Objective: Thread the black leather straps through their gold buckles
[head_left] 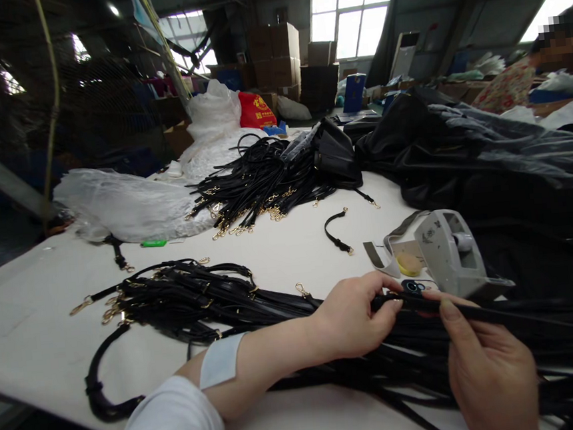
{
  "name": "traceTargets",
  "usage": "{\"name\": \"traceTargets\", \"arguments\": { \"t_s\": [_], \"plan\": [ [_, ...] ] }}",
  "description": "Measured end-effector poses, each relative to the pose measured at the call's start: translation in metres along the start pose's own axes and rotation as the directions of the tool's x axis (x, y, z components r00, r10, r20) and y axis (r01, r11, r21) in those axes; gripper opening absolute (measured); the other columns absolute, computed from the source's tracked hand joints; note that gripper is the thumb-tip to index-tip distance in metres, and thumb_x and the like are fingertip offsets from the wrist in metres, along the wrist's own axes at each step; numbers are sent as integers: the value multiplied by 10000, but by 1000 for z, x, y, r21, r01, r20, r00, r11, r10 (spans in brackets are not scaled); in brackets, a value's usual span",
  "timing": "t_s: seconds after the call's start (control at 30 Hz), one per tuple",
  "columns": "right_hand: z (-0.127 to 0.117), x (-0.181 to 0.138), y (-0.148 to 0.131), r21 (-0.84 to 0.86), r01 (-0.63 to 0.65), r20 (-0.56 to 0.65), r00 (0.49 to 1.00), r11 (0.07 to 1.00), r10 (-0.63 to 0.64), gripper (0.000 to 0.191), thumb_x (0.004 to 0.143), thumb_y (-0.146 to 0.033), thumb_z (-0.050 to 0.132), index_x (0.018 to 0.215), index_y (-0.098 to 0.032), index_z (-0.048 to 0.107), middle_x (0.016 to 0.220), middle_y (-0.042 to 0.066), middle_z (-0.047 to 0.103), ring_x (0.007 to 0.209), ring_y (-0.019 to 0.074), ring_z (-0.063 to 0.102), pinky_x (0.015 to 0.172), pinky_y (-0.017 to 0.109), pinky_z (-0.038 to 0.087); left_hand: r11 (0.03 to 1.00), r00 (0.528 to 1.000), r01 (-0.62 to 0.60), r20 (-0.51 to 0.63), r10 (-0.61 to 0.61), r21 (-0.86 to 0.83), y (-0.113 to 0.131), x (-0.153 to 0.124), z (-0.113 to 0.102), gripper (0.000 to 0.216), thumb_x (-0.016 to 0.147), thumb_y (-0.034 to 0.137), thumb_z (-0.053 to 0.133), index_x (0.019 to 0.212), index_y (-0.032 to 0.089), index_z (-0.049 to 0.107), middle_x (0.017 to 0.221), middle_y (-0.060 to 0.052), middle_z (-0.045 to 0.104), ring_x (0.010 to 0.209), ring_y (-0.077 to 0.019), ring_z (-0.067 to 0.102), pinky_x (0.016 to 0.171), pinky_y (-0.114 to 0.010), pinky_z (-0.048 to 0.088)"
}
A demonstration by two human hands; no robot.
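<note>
Between thumb and fingers, my left hand (358,316) pinches a black strap (414,303) above the table. My right hand (489,358) grips the same strap a short way to the right, thumb on top. From there the strap runs off toward the right edge. Under and beside both hands lies a long bundle of black straps (173,298) with gold-coloured clasps at its left end. A phone (413,287) with its camera lens showing lies just behind the fingers. The exact part of the strap between the fingertips is partly hidden.
Behind my hands stands a grey-white tape dispenser (453,254) with a yellow roll (408,264) beside it. A short strap (336,234) and a second strap pile (263,177) lie farther back. Black sheeting (460,139) covers the right. Plastic wrap (134,198) lies left; a person (510,85) is at far right.
</note>
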State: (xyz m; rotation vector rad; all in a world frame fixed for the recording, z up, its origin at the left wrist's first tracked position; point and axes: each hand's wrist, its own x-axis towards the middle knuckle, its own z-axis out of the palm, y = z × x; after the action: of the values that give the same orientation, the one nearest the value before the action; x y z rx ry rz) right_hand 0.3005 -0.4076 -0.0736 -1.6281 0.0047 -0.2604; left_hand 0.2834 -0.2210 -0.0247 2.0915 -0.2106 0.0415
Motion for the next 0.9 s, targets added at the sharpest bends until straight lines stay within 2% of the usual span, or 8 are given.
{"name": "traceTargets", "arguments": {
  "t_s": [0.13, 0.3, 0.43, 0.53, 0.67, 0.73, 0.8, 0.9],
  "plan": [
    [-1, -1, 2, -9, 29, 22, 999, 1000, -29, 363, 817, -460, 772, 1053, -184, 776, 1131, 89, 777, 1081, 299, 701, 993, 425, 526, 997, 997, -74, 9, 74, 33, 1, -1, -1, 331, 931, 307, 504, 1196, 163, 641, 960, -67, 729, 794, -177, 628, 757, -288, 492],
    [-1, -2, 6, -37, 57, 21, 998, 998, -56, 362, 824, -448, 765, 1069, -183, 774, 1087, 83, 790, 1071, 304, 714, 927, 393, 563, 996, 999, -42, 8, 41, 78, 2, -3, -2, 346, 893, 271, 527, 1211, 171, 621, 834, -13, 671, 592, -122, 530, 591, -251, 418],
    [-2, -3, 4, -118, 138, 54, 990, 983, -132, 330, 858, -446, 729, 1071, -198, 777, 1089, 71, 790, 1057, 299, 718, 944, 404, 556, 998, 1000, -20, -10, 21, 68, 4, -3, -4, 323, 871, 265, 555, 1174, 184, 631, 819, 6, 655, 547, -101, 490, 579, -243, 407],
    [1, -8, -3, -212, 321, 104, 947, 923, -305, 222, 900, -378, 691, 1039, -233, 784, 1064, 36, 794, 1011, 254, 728, 959, 375, 548, 997, 999, -17, -40, 20, 74, 5, -4, -2, 306, 851, 230, 553, 1144, 189, 633, 773, 21, 648, 549, -105, 502, 603, -245, 424],
    [8, -15, -11, -208, 528, 212, 846, 824, -489, 177, 907, -262, 671, 1046, -256, 780, 1038, 24, 792, 935, 218, 742, 900, 341, 583, 991, 996, -19, -81, 30, 129, 2, -5, 4, 294, 852, 218, 536, 1132, 198, 622, 705, 30, 623, 545, -121, 523, 604, -253, 442],
    [9, -16, -11, -216, 486, 198, 871, 847, -449, 170, 899, -290, 683, 1026, -248, 787, 1023, 34, 796, 928, 235, 744, 890, 357, 588, 989, 994, -37, -93, 51, 144, 1, -6, 7, 295, 853, 220, 528, 1134, 199, 614, 689, 30, 612, 537, -125, 525, 589, -252, 438],
    [7, -14, -10, -188, 333, 151, 939, 924, -308, 225, 911, -384, 665, 994, -221, 796, 1020, 56, 799, 966, 270, 739, 897, 381, 577, 990, 994, -65, -83, 76, 129, 1, -7, 7, 302, 856, 222, 518, 1142, 191, 607, 692, 27, 611, 528, -123, 522, 580, -253, 435],
    [3, -5, -11, 82, 69, 115, 990, 994, -79, 387, 968, -485, 529, 1001, -195, 783, 1056, 83, 787, 1087, 286, 700, 946, 386, 539, 991, 995, -103, 2, 104, 80, 4, -7, 3, 320, 858, 254, 544, 1164, 183, 599, 717, 14, 630, 551, -125, 536, 583, -252, 440]
  ]
}}
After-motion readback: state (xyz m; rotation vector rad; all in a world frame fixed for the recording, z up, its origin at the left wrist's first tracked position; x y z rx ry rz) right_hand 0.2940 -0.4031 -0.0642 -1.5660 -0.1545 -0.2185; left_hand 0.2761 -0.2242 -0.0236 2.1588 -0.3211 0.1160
